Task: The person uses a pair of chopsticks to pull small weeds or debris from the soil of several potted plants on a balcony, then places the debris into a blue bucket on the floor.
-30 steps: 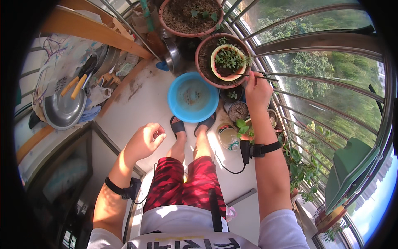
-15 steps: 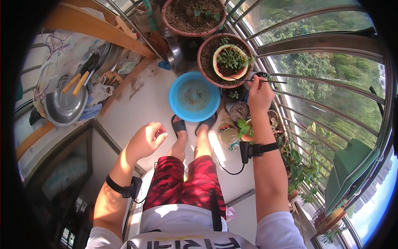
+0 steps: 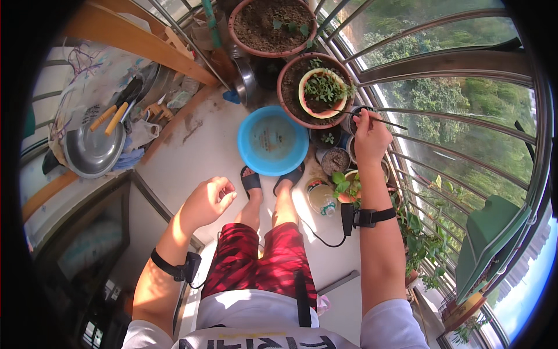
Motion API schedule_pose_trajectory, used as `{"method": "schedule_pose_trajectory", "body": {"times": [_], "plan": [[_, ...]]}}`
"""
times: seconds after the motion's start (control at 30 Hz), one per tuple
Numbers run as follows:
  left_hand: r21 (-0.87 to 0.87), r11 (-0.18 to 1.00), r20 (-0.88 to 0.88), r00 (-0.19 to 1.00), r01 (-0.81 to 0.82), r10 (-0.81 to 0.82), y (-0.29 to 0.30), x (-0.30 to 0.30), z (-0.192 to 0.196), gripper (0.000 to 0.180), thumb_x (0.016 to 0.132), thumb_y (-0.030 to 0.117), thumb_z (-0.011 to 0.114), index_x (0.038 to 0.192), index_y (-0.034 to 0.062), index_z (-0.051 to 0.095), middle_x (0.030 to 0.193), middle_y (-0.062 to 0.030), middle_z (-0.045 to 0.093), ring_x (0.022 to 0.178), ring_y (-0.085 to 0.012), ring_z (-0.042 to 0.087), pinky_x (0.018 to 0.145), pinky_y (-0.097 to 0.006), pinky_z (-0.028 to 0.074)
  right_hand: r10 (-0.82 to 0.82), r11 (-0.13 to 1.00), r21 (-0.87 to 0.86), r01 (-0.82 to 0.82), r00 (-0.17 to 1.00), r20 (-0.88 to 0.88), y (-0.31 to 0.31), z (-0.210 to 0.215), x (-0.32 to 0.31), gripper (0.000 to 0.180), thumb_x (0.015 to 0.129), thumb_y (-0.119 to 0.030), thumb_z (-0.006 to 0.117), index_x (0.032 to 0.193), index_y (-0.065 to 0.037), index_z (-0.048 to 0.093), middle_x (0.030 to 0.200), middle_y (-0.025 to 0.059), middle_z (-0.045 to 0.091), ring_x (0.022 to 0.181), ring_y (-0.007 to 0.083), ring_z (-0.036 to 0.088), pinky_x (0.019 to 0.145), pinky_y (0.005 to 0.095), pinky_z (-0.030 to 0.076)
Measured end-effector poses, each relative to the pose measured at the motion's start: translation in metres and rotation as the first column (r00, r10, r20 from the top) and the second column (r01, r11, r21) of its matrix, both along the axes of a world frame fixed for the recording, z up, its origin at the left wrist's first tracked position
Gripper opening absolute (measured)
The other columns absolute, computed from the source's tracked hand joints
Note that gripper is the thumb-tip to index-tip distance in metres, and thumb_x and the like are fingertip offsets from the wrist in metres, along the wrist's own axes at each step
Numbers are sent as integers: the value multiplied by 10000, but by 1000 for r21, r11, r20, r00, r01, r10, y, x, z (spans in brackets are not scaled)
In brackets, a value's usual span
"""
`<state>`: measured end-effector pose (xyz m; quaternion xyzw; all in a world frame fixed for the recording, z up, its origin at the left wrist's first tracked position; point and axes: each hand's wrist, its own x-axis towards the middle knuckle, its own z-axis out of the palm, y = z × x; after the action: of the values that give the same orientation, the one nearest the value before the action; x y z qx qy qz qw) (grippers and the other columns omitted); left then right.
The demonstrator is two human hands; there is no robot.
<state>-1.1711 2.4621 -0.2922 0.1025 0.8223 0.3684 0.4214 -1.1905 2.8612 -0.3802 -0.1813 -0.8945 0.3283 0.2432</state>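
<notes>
My right hand [image 3: 372, 139] is closed in a pinch on a thin dark stick [image 3: 392, 124]. One end of the stick points at the pale-rimmed pot of small green seedlings [image 3: 326, 88]; the other juts toward the window bars. That pot sits on the soil of a larger brown planter [image 3: 290, 96]. Below my right hand stand a small grey pot of soil [image 3: 335, 161] and a leafy plant [image 3: 344, 184]. My left hand [image 3: 208, 200] hangs apart from everything, its fingers loosely curled with nothing visible in them. Nearest to it are my sandalled feet and the floor.
A blue basin [image 3: 273, 170] of water stands before my feet. A brown pot of soil [image 3: 270, 26] is farther back. Metal window bars [image 3: 447, 113] line the right side. At left, a metal bowl [image 3: 96, 148] lies beside wooden-handled tools [image 3: 110, 119]. A clear jar [image 3: 322, 200] is on the floor.
My right hand has shifted slightly nearer and to the right with the stick, whose outer end now tilts lower. The left hand has barely moved.
</notes>
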Motion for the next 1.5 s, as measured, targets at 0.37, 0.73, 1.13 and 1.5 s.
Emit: {"method": "schedule_pose_trajectory", "body": {"times": [0.37,0.73,1.13,1.5], "plan": [[-5,1000,-26,1000,7,-7,-6,6,-2,219,955,176,695,1024,-29,663,920,-152,694,822,-254,688,704,-360,556,-10,998,-62,16,996,89,-1,68,7,155,1011,-117,670,951,24,692,721,109,746,709,163,776,592,266,568],[6,1000,-2,1000,1,-1,-1,7,-1,239,952,200,699,1022,-26,667,931,-156,695,814,-254,689,710,-366,554,47,916,-396,-57,998,-36,5,98,11,127,1029,-41,624,1039,78,669,932,123,746,872,193,773,765,273,626],[-7,1000,10,1000,0,0,-1,6,-4,240,948,204,700,1021,-23,669,924,-162,687,821,-257,682,718,-367,556,74,956,-289,-58,996,45,5,77,3,114,1011,-52,648,1013,55,688,844,117,764,842,160,778,742,264,609],[54,998,-17,1000,24,-23,9,5,-5,223,948,183,694,990,-33,659,900,-164,663,797,-264,670,702,-368,553,167,982,-116,-147,969,181,-14,62,-55,115,997,-83,666,1009,25,704,808,126,777,775,190,787,675,288,596]]}}
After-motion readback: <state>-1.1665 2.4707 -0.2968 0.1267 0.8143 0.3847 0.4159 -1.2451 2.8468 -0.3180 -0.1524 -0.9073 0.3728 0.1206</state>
